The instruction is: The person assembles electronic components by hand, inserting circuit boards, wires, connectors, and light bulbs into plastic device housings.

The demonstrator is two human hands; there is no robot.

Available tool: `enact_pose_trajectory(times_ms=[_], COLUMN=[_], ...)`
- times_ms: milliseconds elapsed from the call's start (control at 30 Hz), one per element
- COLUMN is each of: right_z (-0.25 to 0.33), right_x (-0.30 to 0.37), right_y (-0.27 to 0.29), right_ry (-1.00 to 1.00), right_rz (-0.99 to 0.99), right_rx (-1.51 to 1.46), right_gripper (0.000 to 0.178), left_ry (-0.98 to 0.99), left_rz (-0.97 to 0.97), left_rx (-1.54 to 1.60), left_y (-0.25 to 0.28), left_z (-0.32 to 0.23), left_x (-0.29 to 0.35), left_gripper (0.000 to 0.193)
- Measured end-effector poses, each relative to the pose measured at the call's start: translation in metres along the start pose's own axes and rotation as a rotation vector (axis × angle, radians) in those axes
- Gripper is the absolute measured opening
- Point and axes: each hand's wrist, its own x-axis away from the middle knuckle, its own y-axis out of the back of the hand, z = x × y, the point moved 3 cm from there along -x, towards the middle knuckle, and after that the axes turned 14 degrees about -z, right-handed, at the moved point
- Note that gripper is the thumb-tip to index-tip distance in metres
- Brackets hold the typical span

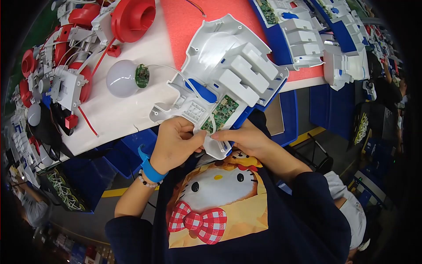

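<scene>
We find the white casing [211,49] lying open side up in front of the wearer, its far part over the red mat [175,42] on the desk [110,115] and its narrow near end reaching past the desk edge toward the body. Both hands meet at that near end. The relation that matters most to us is between the fingertips and the green circuit board [225,111]: it lies just beyond them, away from the body, with its long axis slanting from lower left, by the fingers, to upper right. A thick white cable [213,119] bends down across the board's near end to where the fingertips gather. The left hand [179,143] comes from the left with its fingers curled, thumb and index close together at the board's near corner; we judge it slightly nearer to the board. The right hand [246,140] comes from the right, its thumb laid across the casing toward the cable's lower end, its other fingers mostly hidden. We cannot tell whether either set of fingers is pinching the cable or only pressing there. Farther up, a blue oval piece [201,91] sits inside the casing, and a thin white wire [165,66] runs left to the round white dome [125,78] on the desk, well apart from both hands.
</scene>
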Motion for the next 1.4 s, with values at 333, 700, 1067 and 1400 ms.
enact_pose_trajectory(times_ms=[333, 700, 1067, 1400], right_z=[0.007, 0.011, 0.012, 0.011], right_x=[-0.005, -0.003, -0.002, -0.001], right_y=[-0.001, -0.005, -0.006, -0.007], right_ry=[-0.018, 0.044, 0.070, 0.117], right_rz=[-0.014, -0.022, -0.055, -0.077], right_rx=[0.103, 0.085, 0.157, 0.145], right_gripper=[0.055, 0.056, 0.051, 0.049], left_ry=[-0.117, -0.264, -0.269, -0.272], left_rz=[-0.088, -0.192, -0.195, -0.205], left_rx=[-0.043, -0.092, -0.035, -0.064], left_y=[0.000, -0.002, -0.005, -0.004], left_z=[0.004, 0.011, 0.012, 0.015], left_x=[0.004, 0.006, 0.006, 0.005], left_gripper=[0.018, 0.018, 0.020, 0.019])
